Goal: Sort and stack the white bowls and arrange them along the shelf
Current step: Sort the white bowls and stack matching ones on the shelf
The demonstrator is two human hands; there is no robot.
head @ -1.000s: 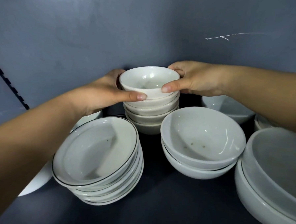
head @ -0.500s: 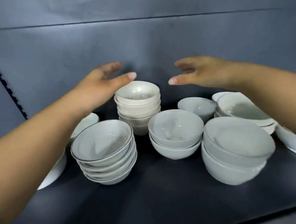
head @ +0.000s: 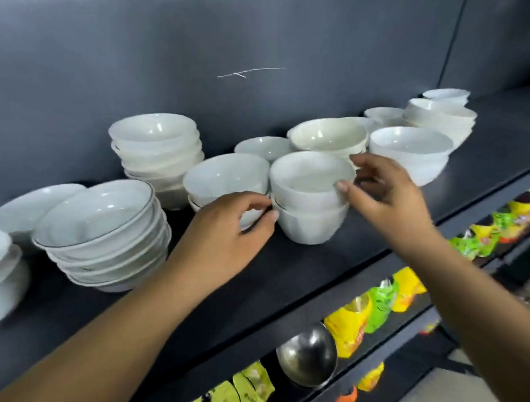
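Several stacks of white bowls stand on a dark shelf. At its middle front is a stack of two deep white bowls. My left hand is at that stack's left side, fingers curled, thumb tip on the lower bowl. My right hand holds the upper bowl, thumb on its front wall and fingers over the right rim. Just left sits a two-bowl stack, partly hidden by my left hand.
A black-rimmed bowl stack, a tall stack of small bowls and a flat plate are on the left. A cream bowl and more stacks stand behind and right. Below are snack packets and a steel bowl.
Both hands let go of the small bowl on the tall back stack, drew apart, then came down and right onto the stack of two deep bowls. The view has pulled back.
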